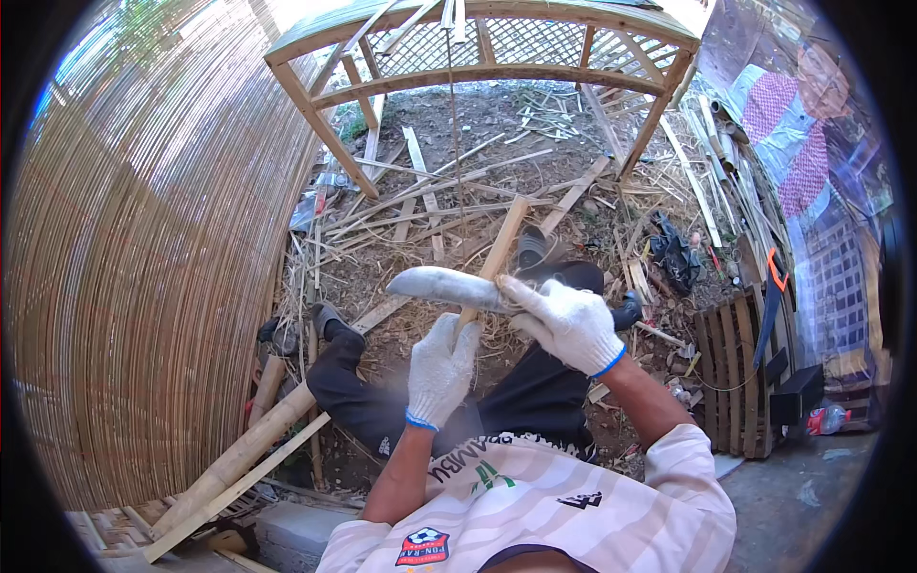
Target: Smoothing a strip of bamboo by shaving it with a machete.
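Observation:
My left hand (443, 371), in a white knit glove with a blue cuff, is closed around the lower end of a flat wooden or bamboo strip (504, 239). The strip slants up and away to the right, between my spread legs. My right hand (565, 327), gloved the same way, grips the handle of a broad machete (436, 285). Its grey blade points left and crosses the strip just above my left hand. Most of the handle is hidden in my right glove. Whether the edge bites into the wood I cannot tell.
Ahead stands a wooden table frame (487, 74) with a lattice. Loose strips and shavings (430, 205) litter the dirt. A bamboo screen (162, 258) rises at left above a thick bamboo pole (239, 458). A slatted crate (734, 372) and an orange-handled saw (770, 306) are at right.

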Demonstrator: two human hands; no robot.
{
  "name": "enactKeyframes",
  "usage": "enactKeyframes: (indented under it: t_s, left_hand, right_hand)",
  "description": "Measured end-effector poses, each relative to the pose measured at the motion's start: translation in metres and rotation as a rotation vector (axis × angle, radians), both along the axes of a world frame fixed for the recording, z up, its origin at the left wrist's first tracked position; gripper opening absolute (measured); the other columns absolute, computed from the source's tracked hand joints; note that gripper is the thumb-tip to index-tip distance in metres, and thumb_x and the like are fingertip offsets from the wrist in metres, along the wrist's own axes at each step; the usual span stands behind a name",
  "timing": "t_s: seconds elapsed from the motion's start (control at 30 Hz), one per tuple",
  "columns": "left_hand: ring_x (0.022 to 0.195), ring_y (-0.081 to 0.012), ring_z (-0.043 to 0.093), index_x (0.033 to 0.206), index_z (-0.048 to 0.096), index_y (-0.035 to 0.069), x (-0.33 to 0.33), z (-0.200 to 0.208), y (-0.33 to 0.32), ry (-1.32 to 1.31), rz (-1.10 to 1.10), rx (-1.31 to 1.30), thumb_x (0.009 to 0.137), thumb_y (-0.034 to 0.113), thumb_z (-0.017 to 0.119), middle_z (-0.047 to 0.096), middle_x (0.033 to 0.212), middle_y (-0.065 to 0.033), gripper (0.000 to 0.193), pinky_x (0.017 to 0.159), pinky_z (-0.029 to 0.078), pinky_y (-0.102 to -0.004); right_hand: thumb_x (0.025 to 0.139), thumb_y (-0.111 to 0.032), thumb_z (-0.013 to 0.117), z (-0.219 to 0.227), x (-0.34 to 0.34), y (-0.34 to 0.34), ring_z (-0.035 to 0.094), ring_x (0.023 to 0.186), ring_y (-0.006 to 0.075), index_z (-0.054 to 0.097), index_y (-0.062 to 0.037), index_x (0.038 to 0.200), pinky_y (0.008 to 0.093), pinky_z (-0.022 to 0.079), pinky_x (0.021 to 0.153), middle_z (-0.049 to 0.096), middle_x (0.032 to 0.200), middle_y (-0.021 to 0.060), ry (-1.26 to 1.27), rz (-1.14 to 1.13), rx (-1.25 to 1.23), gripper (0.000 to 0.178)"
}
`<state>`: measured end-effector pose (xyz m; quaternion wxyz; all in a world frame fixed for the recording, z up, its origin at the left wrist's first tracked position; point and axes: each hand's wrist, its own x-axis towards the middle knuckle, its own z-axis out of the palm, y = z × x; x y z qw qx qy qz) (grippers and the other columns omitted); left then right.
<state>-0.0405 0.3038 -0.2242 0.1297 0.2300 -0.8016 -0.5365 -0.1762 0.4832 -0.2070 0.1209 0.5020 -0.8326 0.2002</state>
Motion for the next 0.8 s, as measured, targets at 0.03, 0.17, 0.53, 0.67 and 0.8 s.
enactKeyframes:
  t_s: [0.03,0.17,0.53,0.67,0.8]
  left_hand:
    - [0.062,-0.0303,0.063,0.103,0.069,0.003,0.001,0.000,-0.001,-0.003,0.002,-0.004,0.104,0.029,0.064,0.064,0.072,-0.0168,0.026,0.062,0.048,-0.0419]
    - [0.062,-0.0234,0.062,0.104,0.068,0.002,0.015,0.013,0.002,-0.061,0.001,-0.033,0.104,0.027,0.065,0.063,0.071,-0.0148,0.025,0.061,0.048,-0.0394]
    - [0.062,-0.0254,0.058,0.102,0.066,0.002,0.006,-0.003,0.000,-0.046,0.028,-0.074,0.105,0.029,0.062,0.059,0.071,-0.0158,0.027,0.063,0.047,-0.0424]
    - [0.063,-0.0289,0.059,0.103,0.065,0.002,0.007,-0.008,-0.002,0.034,0.021,-0.108,0.106,0.030,0.061,0.059,0.071,-0.0166,0.029,0.064,0.047,-0.0442]
    - [0.061,-0.0249,0.058,0.102,0.065,0.002,0.009,0.005,0.003,-0.006,0.011,-0.092,0.105,0.029,0.063,0.059,0.070,-0.0153,0.028,0.062,0.047,-0.0418]
  right_hand:
    - [0.087,-0.029,0.080,0.011,-0.002,0.001,0.067,0.067,0.0292,0.064,-0.0222,0.144,0.0420,0.054,0.059,0.063,0.078,0.0084,-0.056,-0.045,0.032,0.059]
    - [0.107,-0.027,0.062,0.012,-0.074,0.027,0.059,0.063,0.0129,0.067,-0.0039,0.135,0.0334,0.047,0.055,0.059,0.072,0.0031,-0.440,-0.450,-0.609,0.036]
    - [0.094,-0.036,0.074,-0.007,0.013,-0.003,0.066,0.064,0.0293,0.058,-0.0237,0.150,0.0413,0.053,0.055,0.060,0.077,0.0094,-0.191,0.003,-0.067,0.059]
    - [0.092,-0.040,0.076,-0.009,-0.002,-0.007,0.065,0.060,0.0247,0.058,-0.0271,0.150,0.0390,0.052,0.052,0.059,0.076,0.0073,-0.068,0.053,-0.045,0.062]
    - [0.093,-0.025,0.075,-0.002,-0.040,0.001,0.068,0.070,0.0296,0.061,-0.0217,0.148,0.0420,0.056,0.062,0.066,0.081,0.0099,0.031,-0.095,-0.241,0.056]
